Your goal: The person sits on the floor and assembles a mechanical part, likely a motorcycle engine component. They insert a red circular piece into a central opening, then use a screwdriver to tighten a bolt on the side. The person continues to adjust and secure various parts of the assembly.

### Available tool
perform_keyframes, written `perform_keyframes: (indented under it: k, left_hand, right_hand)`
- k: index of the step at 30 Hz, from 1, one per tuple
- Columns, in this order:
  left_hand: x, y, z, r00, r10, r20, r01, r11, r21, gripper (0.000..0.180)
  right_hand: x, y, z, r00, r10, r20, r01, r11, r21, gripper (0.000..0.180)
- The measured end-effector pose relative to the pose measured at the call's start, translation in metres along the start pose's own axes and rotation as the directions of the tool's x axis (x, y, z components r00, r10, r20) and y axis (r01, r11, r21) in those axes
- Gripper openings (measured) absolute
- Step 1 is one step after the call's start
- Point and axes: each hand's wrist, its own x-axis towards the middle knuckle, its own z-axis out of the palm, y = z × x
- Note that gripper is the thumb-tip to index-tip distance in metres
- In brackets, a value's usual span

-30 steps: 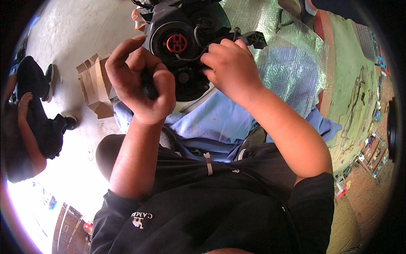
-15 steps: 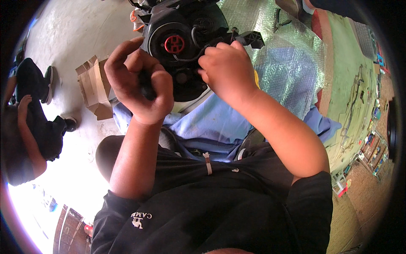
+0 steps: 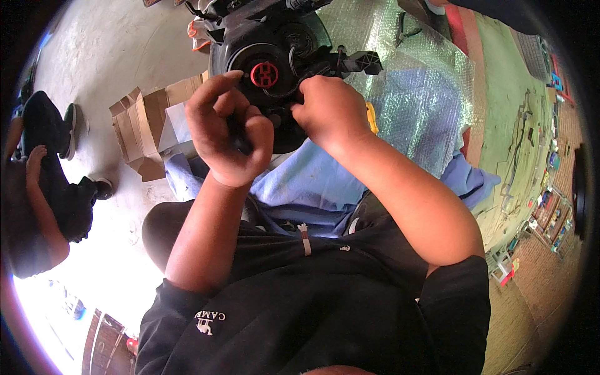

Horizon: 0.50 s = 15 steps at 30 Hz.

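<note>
A black plastic assembly that looks like the back of a car headlight (image 3: 250, 50) lies in front of me, with a red round cap (image 3: 264, 74) and a thin looped cable (image 3: 292, 61) on it. My left hand (image 3: 230, 134) is curled at its near left side, with something dark showing inside the curl. At the near right part of the housing, my right hand (image 3: 331, 112) is closed, its fingertips bent down against the black part. Whatever the fingertips pinch is hidden. A black bracket (image 3: 364, 62) sticks out past the right knuckles.
Blue cloth (image 3: 312, 175) and bubble wrap (image 3: 425, 94) lie under and beside the housing. An opened cardboard box (image 3: 140, 125) stands to the left, and a yellow object (image 3: 371, 117) by my right wrist. Another person (image 3: 47, 181) is at the far left.
My left hand has shifted to the right and slightly down. The right hand has moved slightly down, and its fingers have turned further under. The red cap sits a little further right and lower.
</note>
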Motion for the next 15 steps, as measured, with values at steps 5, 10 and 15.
perform_keyframes:
  k: [5,10,15]
  left_hand:
    - [-0.021,0.003,0.002,0.999,-0.021,0.038,0.018,0.997,0.075,0.054]
    - [-0.038,-0.002,0.012,0.999,0.038,-0.022,-0.038,0.999,-0.025,0.051]
    - [-0.044,-0.004,0.010,0.999,0.030,0.032,-0.031,0.999,0.041,0.052]
  right_hand:
    - [-0.002,0.007,0.005,0.990,0.131,0.045,-0.132,0.990,0.038,0.019]
    - [-0.006,0.016,0.015,0.974,0.224,0.032,-0.225,0.973,0.048,0.028]
    - [-0.012,0.018,0.019,0.974,0.224,0.029,-0.225,0.974,0.024,0.028]
